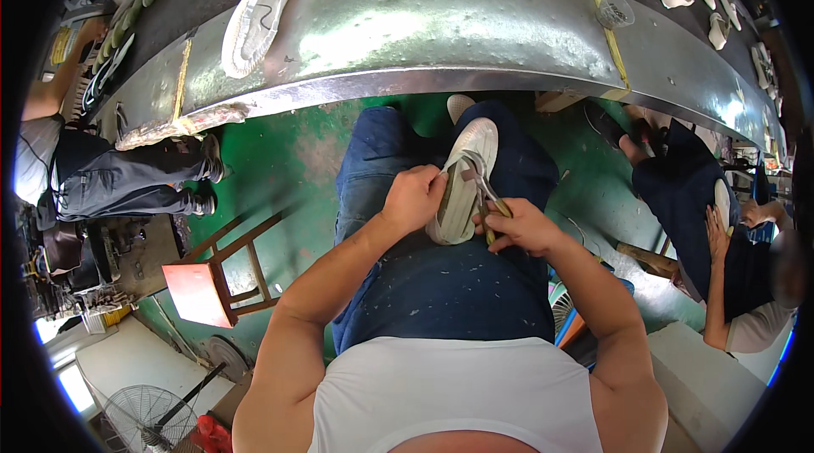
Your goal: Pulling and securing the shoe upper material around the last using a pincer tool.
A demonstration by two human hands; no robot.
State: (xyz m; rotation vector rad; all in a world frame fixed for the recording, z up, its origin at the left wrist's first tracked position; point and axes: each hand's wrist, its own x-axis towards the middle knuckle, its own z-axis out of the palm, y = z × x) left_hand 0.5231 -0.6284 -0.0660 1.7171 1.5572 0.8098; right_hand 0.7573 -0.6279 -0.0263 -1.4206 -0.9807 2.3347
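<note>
A cream-white shoe point(459, 207) lies across my lap, its toe pointing away from me and its long flat face turned up. My left hand point(415, 199) is closed at the shoe's left edge, fingertips pinched against the rim; whether they grip material there is too small to tell. In my right hand point(517, 226) are metal pincers point(485, 186), fingers wrapped round the handles. The curved jaws rest over the middle of the shoe, near a small brownish patch. Exactly what the jaws touch is unclear.
Ahead runs a metal-topped bench point(458, 21) carrying a white shoe upper point(264, 16) and a clear plastic cup point(615, 10). A wooden stool point(199, 292) stands left, a fan point(148, 419) lower left. A person point(127, 173) stands left; another point(678, 190) sits right with a shoe.
</note>
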